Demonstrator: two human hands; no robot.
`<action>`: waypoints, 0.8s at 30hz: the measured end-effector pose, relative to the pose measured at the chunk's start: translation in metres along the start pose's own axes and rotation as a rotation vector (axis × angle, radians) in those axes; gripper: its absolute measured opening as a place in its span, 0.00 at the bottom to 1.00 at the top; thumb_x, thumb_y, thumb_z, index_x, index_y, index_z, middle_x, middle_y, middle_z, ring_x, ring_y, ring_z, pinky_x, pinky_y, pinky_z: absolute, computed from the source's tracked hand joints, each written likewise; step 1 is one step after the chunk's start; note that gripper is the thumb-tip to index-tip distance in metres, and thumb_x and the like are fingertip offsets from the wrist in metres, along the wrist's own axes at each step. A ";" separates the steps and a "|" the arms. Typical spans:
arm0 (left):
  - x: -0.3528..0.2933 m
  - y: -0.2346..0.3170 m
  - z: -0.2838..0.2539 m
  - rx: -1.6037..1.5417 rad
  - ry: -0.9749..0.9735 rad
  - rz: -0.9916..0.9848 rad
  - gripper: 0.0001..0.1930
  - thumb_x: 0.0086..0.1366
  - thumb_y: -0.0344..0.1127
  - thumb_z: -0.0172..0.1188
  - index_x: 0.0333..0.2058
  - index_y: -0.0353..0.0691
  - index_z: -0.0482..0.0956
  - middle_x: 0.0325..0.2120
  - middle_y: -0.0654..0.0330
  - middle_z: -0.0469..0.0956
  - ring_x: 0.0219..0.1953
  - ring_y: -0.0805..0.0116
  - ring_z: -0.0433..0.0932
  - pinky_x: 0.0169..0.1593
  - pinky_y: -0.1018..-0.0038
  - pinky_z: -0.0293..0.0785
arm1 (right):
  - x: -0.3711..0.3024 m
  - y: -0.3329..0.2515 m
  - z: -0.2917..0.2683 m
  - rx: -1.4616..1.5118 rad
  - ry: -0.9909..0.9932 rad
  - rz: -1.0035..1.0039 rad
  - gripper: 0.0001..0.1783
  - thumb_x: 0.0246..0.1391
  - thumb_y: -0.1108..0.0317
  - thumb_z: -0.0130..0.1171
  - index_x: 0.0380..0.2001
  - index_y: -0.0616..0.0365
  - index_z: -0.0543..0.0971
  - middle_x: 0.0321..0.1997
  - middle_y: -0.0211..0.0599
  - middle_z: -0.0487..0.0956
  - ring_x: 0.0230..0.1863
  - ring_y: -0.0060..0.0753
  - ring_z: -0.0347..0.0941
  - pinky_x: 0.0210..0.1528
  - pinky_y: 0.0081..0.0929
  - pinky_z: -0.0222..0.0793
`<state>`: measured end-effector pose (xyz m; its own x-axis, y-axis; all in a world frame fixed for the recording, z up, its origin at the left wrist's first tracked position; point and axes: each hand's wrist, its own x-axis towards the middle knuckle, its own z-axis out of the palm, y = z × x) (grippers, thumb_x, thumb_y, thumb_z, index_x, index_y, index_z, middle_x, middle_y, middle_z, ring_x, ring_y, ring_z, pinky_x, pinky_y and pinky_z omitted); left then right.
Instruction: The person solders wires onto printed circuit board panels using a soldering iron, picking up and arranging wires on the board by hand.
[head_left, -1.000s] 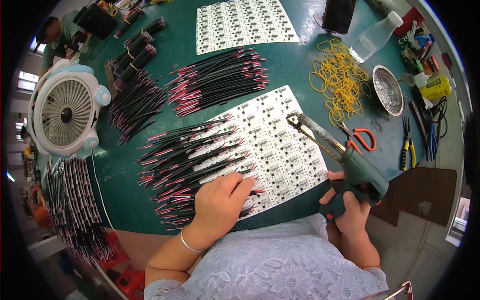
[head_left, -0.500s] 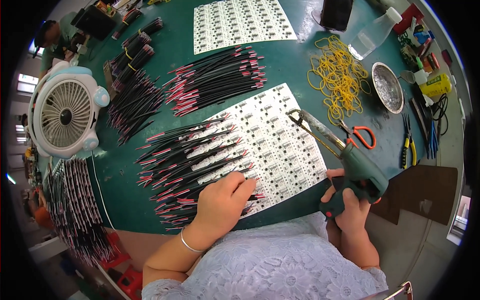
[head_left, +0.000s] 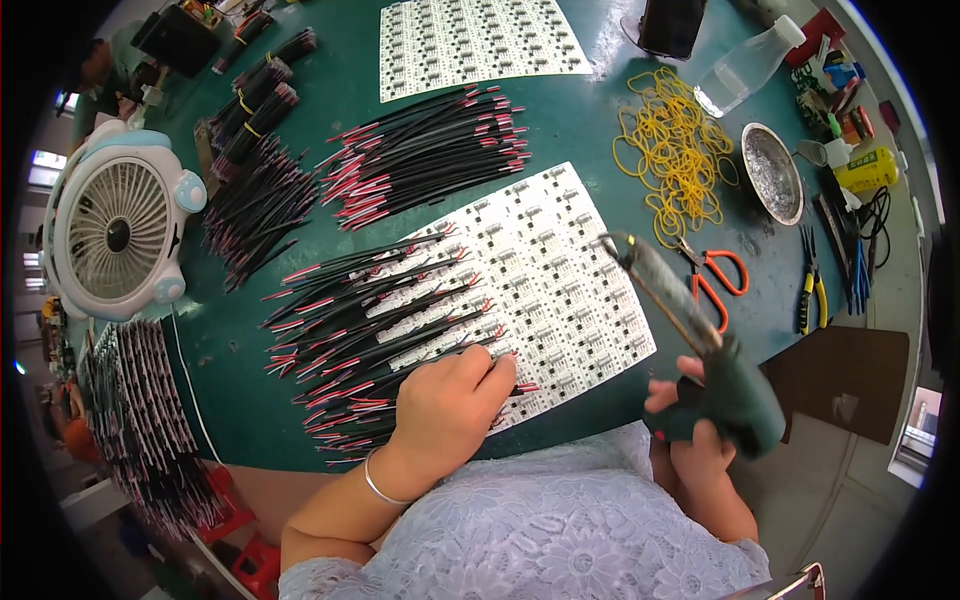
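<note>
My left hand [head_left: 455, 400] rests at the near edge of a white circuit board panel [head_left: 560, 290], its thumb and forefinger pinched on a black-sleeved wire with red and white ends. More such wires [head_left: 400, 322] lie in rows across the panel's left half, their ends at its small components. My right hand [head_left: 705, 455] grips a dark green soldering gun [head_left: 745, 410], slightly blurred. Its long metal barrel points up and left, with the bent tip above the panel's right edge. My left fingers hide the very end of the pinched wire.
Beyond the panel lie a wire pile [head_left: 430, 155] and a second board panel [head_left: 480, 45]. Yellow rubber bands [head_left: 675, 150], a metal bowl [head_left: 773, 175], orange-handled cutters [head_left: 722, 280], pliers [head_left: 812, 285] and a clear bottle [head_left: 745, 70] lie right. A fan [head_left: 118, 235] stands left.
The soldering gun in my right hand has shifted right and slightly down, its tip moving toward the panel's right edge. My left hand stays nearly still on the wire.
</note>
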<state>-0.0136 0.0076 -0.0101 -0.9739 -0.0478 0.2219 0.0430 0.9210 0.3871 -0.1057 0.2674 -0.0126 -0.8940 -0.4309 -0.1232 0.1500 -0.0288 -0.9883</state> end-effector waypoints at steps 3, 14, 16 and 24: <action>0.001 0.000 0.001 -0.011 0.014 -0.010 0.09 0.50 0.29 0.60 0.33 0.42 0.79 0.21 0.62 0.66 0.19 0.67 0.70 0.20 0.71 0.66 | -0.006 0.001 -0.021 -0.189 -0.191 -0.061 0.28 0.56 0.52 0.52 0.50 0.66 0.71 0.31 0.35 0.80 0.29 0.28 0.78 0.35 0.27 0.74; 0.001 -0.002 0.004 -0.066 0.017 -0.038 0.11 0.48 0.25 0.60 0.33 0.43 0.80 0.21 0.62 0.66 0.18 0.65 0.69 0.20 0.70 0.66 | -0.023 0.018 -0.017 -0.604 -0.295 -0.005 0.18 0.50 0.56 0.60 0.31 0.63 0.77 0.20 0.33 0.76 0.21 0.25 0.72 0.27 0.24 0.68; 0.001 -0.002 0.003 -0.064 0.005 -0.047 0.12 0.48 0.25 0.60 0.33 0.43 0.80 0.21 0.62 0.65 0.18 0.65 0.69 0.20 0.70 0.66 | -0.023 0.020 -0.017 -0.641 -0.298 -0.028 0.17 0.50 0.56 0.60 0.30 0.63 0.76 0.19 0.33 0.76 0.21 0.26 0.72 0.27 0.24 0.68; 0.002 -0.001 0.002 -0.063 0.000 -0.052 0.12 0.47 0.24 0.60 0.33 0.43 0.80 0.21 0.61 0.65 0.18 0.65 0.69 0.20 0.70 0.67 | -0.023 0.022 -0.011 -0.551 -0.288 -0.091 0.15 0.52 0.58 0.60 0.26 0.59 0.76 0.20 0.31 0.76 0.20 0.26 0.73 0.25 0.23 0.68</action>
<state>-0.0158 0.0073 -0.0124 -0.9752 -0.0948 0.2002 0.0064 0.8914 0.4532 -0.0859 0.2865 -0.0327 -0.7315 -0.6767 -0.0831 -0.2296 0.3593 -0.9045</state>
